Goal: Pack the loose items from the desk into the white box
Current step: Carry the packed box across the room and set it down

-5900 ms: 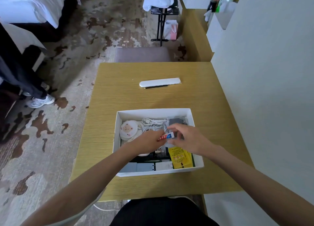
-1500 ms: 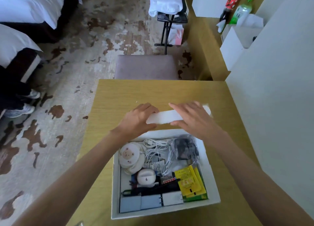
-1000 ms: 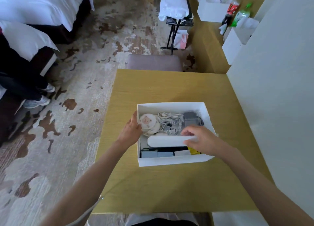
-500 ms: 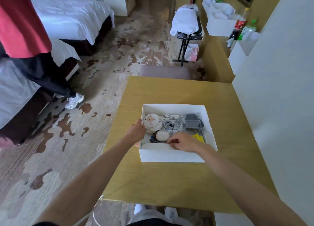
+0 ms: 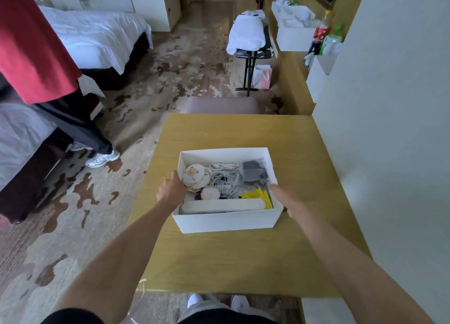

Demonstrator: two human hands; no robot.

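Right hand out of white box, now at its right wall, fingers hidden, grip unclear | left hand fingers curled on left wall | white case inside, crosswise along box's lower wall, between both hands

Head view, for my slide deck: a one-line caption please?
Left hand and right hand grip the white box, packed with cables and a long white case, on the desk.

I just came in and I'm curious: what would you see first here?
The open white box in the middle of the wooden desk, with the left hand and right hand holding its sides. Inside, a round white thing with a little face sits at the far left and a yellow packet near the right. A person in a red top stands at the far left.
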